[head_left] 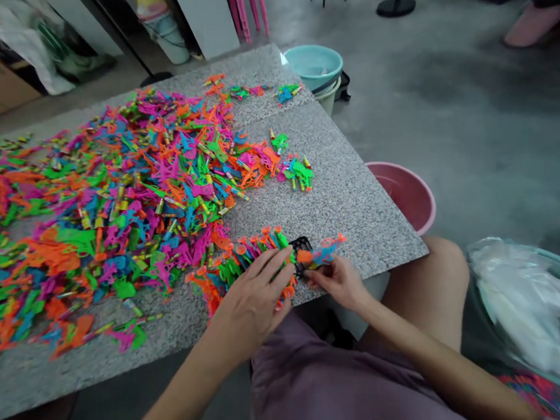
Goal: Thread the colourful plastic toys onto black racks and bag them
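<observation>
A tight row of colourful plastic toy guns stands near the front edge of the table, with orange round tips upward. Under its right end shows a black plastic rack. My left hand lies over the row, fingers stretched out and touching the toys; its thumb is on the near side. Just right of the rack, my right hand pinches a blue and orange toy gun, slightly blurred. The exact grip of its fingertips is partly hidden.
A large heap of loose toy pieces covers the left of the speckled stone table. Beyond its right edge stand a light blue basin and a pink basin. Clear plastic bags fill a green basket at right.
</observation>
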